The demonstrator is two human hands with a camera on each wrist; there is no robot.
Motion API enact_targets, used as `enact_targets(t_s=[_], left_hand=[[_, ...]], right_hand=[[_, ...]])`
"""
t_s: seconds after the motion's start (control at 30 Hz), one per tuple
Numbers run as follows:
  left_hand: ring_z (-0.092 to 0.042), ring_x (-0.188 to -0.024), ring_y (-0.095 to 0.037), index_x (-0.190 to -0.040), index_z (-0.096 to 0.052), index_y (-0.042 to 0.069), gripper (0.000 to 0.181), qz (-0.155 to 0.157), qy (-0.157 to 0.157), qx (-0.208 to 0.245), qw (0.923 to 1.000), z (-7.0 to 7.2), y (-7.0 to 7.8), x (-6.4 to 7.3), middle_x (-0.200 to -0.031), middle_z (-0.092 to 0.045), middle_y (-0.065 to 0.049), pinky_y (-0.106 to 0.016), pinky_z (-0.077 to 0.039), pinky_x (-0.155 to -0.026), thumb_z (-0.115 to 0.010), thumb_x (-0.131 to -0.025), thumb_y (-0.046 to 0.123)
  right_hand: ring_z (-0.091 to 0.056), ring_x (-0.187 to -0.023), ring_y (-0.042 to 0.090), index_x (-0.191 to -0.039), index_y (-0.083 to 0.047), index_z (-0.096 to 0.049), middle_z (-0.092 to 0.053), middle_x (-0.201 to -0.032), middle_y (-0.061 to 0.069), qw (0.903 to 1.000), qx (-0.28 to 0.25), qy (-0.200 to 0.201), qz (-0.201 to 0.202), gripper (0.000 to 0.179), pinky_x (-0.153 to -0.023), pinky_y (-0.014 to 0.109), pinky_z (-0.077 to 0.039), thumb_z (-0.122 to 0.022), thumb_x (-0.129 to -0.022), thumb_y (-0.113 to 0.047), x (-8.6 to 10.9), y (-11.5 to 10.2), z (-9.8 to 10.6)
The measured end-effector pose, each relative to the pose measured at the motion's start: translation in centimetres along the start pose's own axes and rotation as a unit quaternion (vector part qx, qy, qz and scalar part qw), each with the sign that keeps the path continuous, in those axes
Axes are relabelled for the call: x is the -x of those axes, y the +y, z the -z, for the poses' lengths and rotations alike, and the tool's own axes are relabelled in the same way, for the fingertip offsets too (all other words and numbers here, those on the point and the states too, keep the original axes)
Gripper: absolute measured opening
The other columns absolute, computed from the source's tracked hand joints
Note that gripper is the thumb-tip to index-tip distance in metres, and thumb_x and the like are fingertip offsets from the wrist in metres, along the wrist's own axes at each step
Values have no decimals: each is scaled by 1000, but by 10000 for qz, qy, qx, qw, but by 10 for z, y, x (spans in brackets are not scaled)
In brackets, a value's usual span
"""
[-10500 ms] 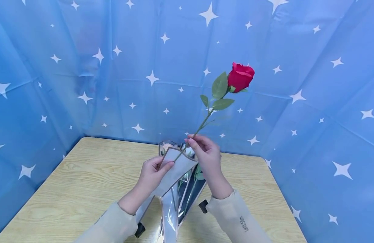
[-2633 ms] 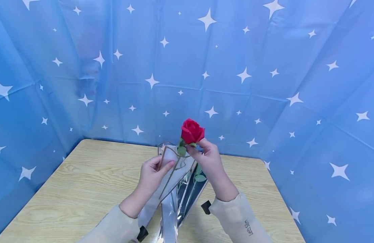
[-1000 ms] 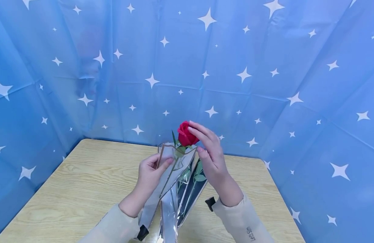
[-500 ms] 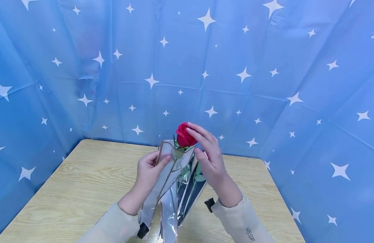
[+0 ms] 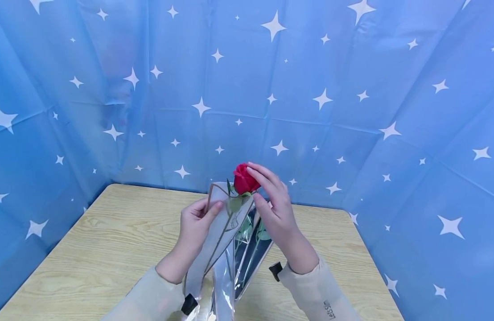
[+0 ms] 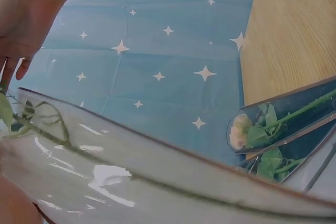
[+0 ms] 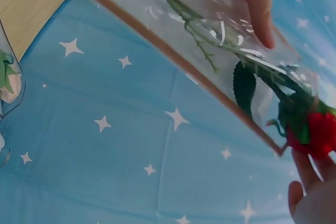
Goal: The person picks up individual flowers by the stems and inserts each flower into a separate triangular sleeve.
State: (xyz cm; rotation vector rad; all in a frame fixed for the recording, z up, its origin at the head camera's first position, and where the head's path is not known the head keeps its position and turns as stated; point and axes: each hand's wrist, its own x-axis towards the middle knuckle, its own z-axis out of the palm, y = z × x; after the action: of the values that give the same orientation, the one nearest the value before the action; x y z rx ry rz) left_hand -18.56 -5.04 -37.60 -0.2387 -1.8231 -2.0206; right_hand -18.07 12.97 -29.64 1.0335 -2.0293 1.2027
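My left hand (image 5: 195, 223) pinches the left edge of a translucent flower sleeve (image 5: 227, 236) with a brown border, thumb in front. A red artificial rose (image 5: 245, 179) stands in the sleeve, its bloom above the opening and its green stem (image 6: 173, 188) showing through the film. My right hand (image 5: 277, 207) rests extended fingers on the right side of the bloom, thumb near the sleeve's upper right corner. From below, the right wrist view shows fingertips (image 7: 304, 166) against the red petals (image 7: 321, 132). A leaf (image 7: 244, 87) lies inside the film near the opening.
Wrapped flowers in dark and clear sleeves (image 5: 253, 254) lie on the wooden table (image 5: 122, 232) beneath my hands. A pale pink flower (image 6: 240, 131) shows in one of them. A blue curtain (image 5: 239, 89) with white stars surrounds the table.
Earlier my right hand held the rose by its stem high above the sleeve. The stem has gone down into the sleeve, and that hand has moved from below the bloom to its side.
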Motion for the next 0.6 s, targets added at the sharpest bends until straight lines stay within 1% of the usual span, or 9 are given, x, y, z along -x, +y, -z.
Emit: enact_targets(t_s=[0.13, 0.23, 0.33, 0.47, 0.6], left_hand=[[-45, -63, -9, -96, -71, 0, 14, 123, -149, 103, 9998, 2, 0, 1, -68, -62, 2, -20, -38, -54, -67, -87, 10], [-50, -68, -10, -101, -70, 0, 17, 189, -266, 150, 9994, 2, 1, 2, -77, -67, 6, -21, -42, -58, -67, -88, 12], [-54, -72, -11, -103, -70, 0, 19, 214, -281, 157, 9993, 3, 2, 1, -82, -70, 9, -21, -44, -61, -66, -89, 12], [-52, -70, -11, -102, -70, 1, 18, 204, -226, 75, 9995, 5, 2, -1, -80, -69, 8, -20, -42, -58, -66, -89, 12], [-51, -68, -11, -102, -70, 2, 18, 175, -209, 35, 9996, 6, 3, -4, -79, -68, 6, -20, -40, -56, -66, -89, 13]], right_hand=[[-39, -133, 22, -135, -9, -52, -46, -143, 5, 9997, 92, -192, -97, 44, -106, 55, -22, -45, -91, -5, 2, 1, -3], [-39, -133, 22, -135, -10, -52, -46, -143, 5, 9994, 156, -298, -36, 45, -107, 55, -21, -45, -91, -3, 2, 1, -5], [-40, -132, 22, -135, -10, -52, -46, -143, 5, 9990, 210, -402, 50, 45, -107, 54, -20, -45, -91, -3, 2, 1, -7], [-42, -130, 21, -135, -10, -52, -47, -142, 5, 9980, 348, -498, 183, 45, -105, 52, -22, -46, -91, -5, 1, 1, -7], [-40, -132, 22, -136, -9, -50, -44, -144, 7, 9982, 411, -335, 294, 45, -105, 52, -21, -45, -91, -8, 0, 2, -5]])
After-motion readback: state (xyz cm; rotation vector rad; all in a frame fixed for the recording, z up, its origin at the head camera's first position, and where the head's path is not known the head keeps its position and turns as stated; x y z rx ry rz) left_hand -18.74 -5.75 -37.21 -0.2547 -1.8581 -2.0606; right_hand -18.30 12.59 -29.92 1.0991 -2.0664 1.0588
